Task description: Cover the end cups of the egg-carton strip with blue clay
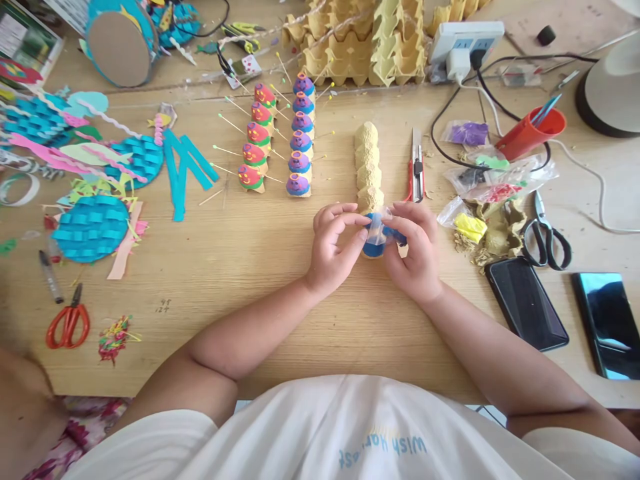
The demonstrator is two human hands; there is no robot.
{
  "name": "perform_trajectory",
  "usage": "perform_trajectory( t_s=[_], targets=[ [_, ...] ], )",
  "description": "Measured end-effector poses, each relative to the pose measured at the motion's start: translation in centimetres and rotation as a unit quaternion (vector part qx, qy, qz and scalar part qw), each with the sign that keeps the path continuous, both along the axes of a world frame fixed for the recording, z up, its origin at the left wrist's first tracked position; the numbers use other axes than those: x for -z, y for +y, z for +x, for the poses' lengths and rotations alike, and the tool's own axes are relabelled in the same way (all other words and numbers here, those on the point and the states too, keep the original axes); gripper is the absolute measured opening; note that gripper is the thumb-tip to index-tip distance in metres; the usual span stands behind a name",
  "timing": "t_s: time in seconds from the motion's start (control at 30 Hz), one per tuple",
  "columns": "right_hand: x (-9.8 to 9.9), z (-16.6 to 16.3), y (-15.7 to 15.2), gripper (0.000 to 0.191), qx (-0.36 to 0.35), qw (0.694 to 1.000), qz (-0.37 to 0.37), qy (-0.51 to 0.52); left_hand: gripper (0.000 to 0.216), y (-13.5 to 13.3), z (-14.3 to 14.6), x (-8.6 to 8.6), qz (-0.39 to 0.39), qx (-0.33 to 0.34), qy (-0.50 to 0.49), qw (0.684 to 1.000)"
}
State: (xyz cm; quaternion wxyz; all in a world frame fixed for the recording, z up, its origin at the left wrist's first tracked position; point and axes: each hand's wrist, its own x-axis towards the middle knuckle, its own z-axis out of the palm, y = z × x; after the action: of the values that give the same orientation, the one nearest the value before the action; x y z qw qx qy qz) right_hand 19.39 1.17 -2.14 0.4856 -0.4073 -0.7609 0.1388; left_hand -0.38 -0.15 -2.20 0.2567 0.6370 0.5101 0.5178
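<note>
Between both hands is a small clear plastic bag (379, 229) with something blue at its right side, perhaps clay. My left hand (337, 243) pinches the bag's left edge between thumb and fingers. On the other side my right hand (414, 250) has its fingers closed on the bag and the blue stuff. Just below and behind the bag lies an egg carton strip (369, 163), pale and bumpy, its nearest cup covered in blue. Farther left stand two finished-looking caterpillar strips, one red and green (254, 157), one purple and blue (299, 162), with thin feelers.
A box cutter (416, 167) lies right of the strip. Further right are bagged yellow clay (470, 227), black scissors (546, 233), two phones, a red cup (533, 132) and cables. Woven blue discs (93, 228) and orange scissors (69, 325) lie left, beside another person's arm (25, 413).
</note>
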Motion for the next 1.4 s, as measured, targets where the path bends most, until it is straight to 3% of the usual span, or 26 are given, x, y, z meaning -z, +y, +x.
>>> perform_trajectory(
  t_s=[0.2,0.4,0.67,0.93,1.1,1.2,1.4],
  targets=[
    [0.0,-0.2,-0.1,0.052,-0.036,0.999,0.018,0.021,0.034,-0.1,0.1,0.1,0.000,0.005,-0.014,1.000],
    [0.3,-0.2,-0.3,0.046,-0.021,1.000,0.014,-0.012,0.033,0.1,0.1,0.4,0.003,0.014,0.007,1.000],
    [-0.4,-0.2,0.1,0.062,-0.050,0.998,0.005,-0.030,0.036,0.1,0.0,0.0,0.014,0.011,-0.012,1.000],
    [-0.1,-0.3,0.0,0.053,-0.046,0.999,-0.020,-0.013,0.035,-0.1,0.0,-0.2,0.019,0.043,-0.031,0.998],
    [0.2,-0.6,-0.3,0.056,-0.040,0.998,0.045,0.014,0.034,-0.1,-0.1,-0.2,0.022,0.056,-0.029,0.998],
    [0.0,-0.8,-0.3,0.047,-0.020,0.996,0.085,0.010,0.031,-0.1,-0.1,-0.1,0.039,0.048,-0.027,0.998],
    [-0.9,-0.5,-0.5,0.013,-0.029,0.995,0.090,-0.007,0.020,-0.2,0.1,-0.1,0.106,0.039,0.026,0.993]
  ],
)
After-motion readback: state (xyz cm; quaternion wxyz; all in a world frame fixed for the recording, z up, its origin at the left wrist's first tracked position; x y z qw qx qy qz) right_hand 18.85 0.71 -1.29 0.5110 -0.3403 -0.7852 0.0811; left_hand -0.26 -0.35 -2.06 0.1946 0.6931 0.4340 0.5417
